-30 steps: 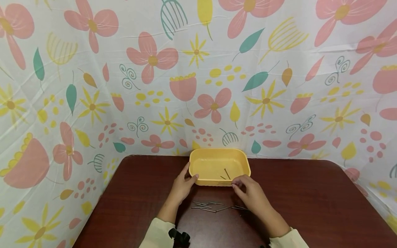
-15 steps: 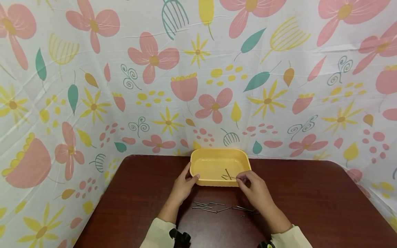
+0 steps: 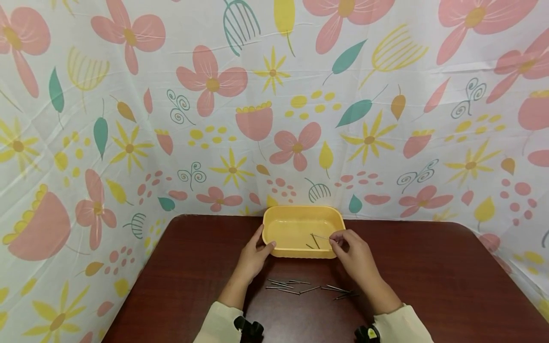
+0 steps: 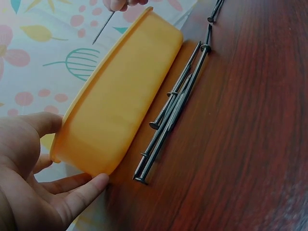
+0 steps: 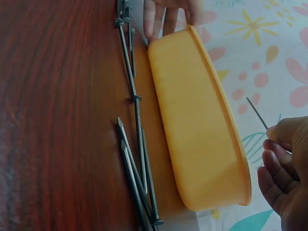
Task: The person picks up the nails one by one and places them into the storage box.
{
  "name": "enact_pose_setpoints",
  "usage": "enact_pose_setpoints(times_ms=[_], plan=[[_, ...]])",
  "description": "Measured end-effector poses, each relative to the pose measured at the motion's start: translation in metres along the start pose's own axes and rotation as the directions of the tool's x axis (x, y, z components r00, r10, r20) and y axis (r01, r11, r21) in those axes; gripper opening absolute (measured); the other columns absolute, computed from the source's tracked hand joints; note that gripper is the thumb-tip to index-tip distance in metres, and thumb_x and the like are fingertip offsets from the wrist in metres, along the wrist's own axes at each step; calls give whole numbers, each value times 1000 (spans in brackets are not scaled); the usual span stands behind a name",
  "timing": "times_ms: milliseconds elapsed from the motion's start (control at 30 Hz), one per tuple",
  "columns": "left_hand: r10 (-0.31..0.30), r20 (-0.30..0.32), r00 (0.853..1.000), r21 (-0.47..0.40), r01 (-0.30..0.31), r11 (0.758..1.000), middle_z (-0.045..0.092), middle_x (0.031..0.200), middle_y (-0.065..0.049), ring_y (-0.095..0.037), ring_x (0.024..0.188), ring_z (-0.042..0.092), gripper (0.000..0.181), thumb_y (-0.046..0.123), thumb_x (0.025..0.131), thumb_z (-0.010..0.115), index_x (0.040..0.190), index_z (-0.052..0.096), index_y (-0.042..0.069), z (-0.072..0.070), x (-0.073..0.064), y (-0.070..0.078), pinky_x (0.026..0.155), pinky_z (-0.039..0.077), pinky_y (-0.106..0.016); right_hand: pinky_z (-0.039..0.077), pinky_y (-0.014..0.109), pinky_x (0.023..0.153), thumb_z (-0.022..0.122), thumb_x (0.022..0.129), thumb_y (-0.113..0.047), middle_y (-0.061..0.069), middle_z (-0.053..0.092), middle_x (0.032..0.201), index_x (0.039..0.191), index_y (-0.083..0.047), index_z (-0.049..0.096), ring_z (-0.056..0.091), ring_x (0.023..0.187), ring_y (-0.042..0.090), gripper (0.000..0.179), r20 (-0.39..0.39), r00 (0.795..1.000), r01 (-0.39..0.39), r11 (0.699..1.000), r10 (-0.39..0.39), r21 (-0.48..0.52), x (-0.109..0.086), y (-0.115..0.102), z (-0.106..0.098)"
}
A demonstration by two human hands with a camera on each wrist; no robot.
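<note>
One nail (image 3: 320,237) is pinched between the thumb and fingers of the right hand (image 3: 355,255). The grip is at one end of the shaft; the free end points left, above the opening of the yellow tray (image 5: 202,125), near its right end. The left hand (image 3: 252,257) grips the tray at its left end, thumb at the front corner, fingers along the side. Two further nails lie inside the tray, below the held nail. Loose nails (image 5: 138,113) lie on the table (image 3: 429,276), in front of the tray.

Right hand (image 3: 353,254) (metal nail (image 5: 257,113) and all) now higher, farther right in head view
</note>
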State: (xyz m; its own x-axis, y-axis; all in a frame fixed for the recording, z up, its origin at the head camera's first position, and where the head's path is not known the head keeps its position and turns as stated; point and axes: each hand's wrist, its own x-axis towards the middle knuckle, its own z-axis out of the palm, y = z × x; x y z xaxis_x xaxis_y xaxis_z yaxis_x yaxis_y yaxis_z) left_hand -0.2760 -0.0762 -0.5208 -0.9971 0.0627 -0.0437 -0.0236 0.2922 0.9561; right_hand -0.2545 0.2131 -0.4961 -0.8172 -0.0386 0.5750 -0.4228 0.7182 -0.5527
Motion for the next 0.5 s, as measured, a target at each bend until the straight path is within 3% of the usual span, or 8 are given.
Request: enact_pose_setpoints(times_ms=[200, 500], plan=[[-3, -5, 1000, 1, 3, 1000, 46, 156, -16, -33, 130, 59, 75, 44, 96, 68, 160, 30, 32, 0, 0, -1, 90, 57, -40, 52, 22, 65, 76, 90, -8, -3, 60, 85, 95, -12, 70, 55, 76, 6, 9, 2, 1000, -20, 1000, 20, 9, 5, 0, 0], [1, -4, 1000, -2, -1, 1000, 45, 156, -17, -32, 129, 60, 75, 44, 96, 68, 160, 30, 32, 0, 1, -2, 87, 57, -37, 50, 22, 65, 77, 89, -9, -3, 61, 85, 95, -12, 71, 56, 77, 9, 9, -16, 1000, -13, 1000, 13, -1, 10, 3, 3]])
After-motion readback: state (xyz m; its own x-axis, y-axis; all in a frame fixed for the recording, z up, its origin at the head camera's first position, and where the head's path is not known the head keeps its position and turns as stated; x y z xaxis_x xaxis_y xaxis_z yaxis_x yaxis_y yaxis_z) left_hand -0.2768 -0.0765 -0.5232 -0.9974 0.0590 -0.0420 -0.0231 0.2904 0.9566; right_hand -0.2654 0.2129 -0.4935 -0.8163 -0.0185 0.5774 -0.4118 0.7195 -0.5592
